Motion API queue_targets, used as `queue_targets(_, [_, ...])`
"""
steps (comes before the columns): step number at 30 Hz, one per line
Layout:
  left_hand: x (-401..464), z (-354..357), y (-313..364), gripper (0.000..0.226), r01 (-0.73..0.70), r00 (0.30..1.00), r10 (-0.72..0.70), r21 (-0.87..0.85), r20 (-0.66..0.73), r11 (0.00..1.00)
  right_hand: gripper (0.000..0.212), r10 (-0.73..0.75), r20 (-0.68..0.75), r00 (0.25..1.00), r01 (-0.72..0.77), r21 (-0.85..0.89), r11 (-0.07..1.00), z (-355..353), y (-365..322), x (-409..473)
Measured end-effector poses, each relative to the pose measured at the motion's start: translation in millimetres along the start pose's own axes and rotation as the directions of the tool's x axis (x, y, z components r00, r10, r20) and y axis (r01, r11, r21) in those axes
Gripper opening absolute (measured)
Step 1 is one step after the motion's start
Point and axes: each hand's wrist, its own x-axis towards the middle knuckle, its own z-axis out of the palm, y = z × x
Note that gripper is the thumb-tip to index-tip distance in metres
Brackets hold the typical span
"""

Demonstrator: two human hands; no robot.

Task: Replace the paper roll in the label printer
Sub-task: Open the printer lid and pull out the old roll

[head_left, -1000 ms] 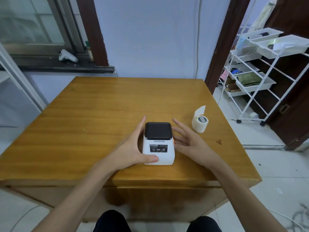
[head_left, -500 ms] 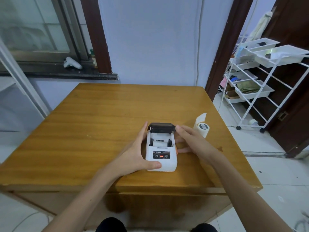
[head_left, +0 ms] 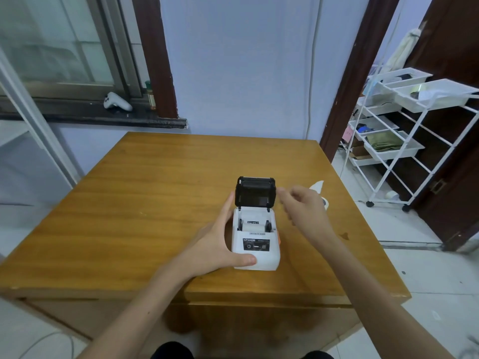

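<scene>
Left hand (head_left: 215,244) gripped the printer (head_left: 255,242) on its 9 o'clock side, thumb on the front. Right hand (head_left: 304,206) hovered loosely curled and empty at 2 o'clock beside the raised lid (head_left: 255,194). Roll (head_left: 322,195) sat behind it on the table (head_left: 155,190).

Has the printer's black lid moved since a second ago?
Yes. The lid has swung up and back from flat on the printer body, now standing upright at its far edge, compartment exposed.
</scene>
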Motion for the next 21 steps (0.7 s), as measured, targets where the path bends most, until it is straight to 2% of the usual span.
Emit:
queue_targets(2, [0.0, 0.0, -0.6, 0.131, 0.0, 1.0, 0.0, 0.008, -0.003, 1.0, 0.022, -0.057, 0.233, 0.971, 0.06, -0.007, 0.998, 0.4, -5.4, -3.4])
queue_targets(4, [0.5, 0.0, -1.0, 0.131, -0.007, 1.0, 0.007, 0.014, -0.011, 1.0, 0.01, -0.064, 0.423, 0.904, 0.133, -0.136, 0.982, 5.7, -6.8, -0.1])
queue_targets(6, [0.6, -0.3, -1.2, 0.13, -0.01, 1.0, 0.011, 0.014, -0.018, 1.0, 0.014, -0.027, 0.504, 0.864, 0.177, -0.253, 0.951, 12.3, -5.1, 6.2])
queue_targets(8, [0.5, -0.7, -1.9, 0.129, -0.017, 1.0, 0.017, 0.015, -0.021, 1.0, 0.016, 0.028, 0.548, 0.836, 0.161, -0.293, 0.942, 15.6, -5.4, 12.4])
queue_targets(12, [1.1, -0.8, -3.5, 0.128, -0.021, 1.0, 0.021, 0.01, -0.019, 1.0, 0.022, 0.059, 0.609, 0.791, 0.19, -0.335, 0.923, 16.8, -10.8, 18.1])
queue_targets(16, [1.0, -0.7, -3.6, 0.128, -0.019, 0.999, 0.019, 0.001, -0.026, 1.0, 0.017, 0.045, 0.579, 0.814, 0.17, -0.311, 0.935, 16.4, -10.6, 17.1])
queue_targets(21, [1.6, -0.1, -4.7, 0.126, -0.036, 0.999, 0.036, -0.001, -0.017, 0.999, 0.015, -0.023, 0.436, 0.9, 0.02, 0.011, 1.0, 6.5, -13.7, 4.8])
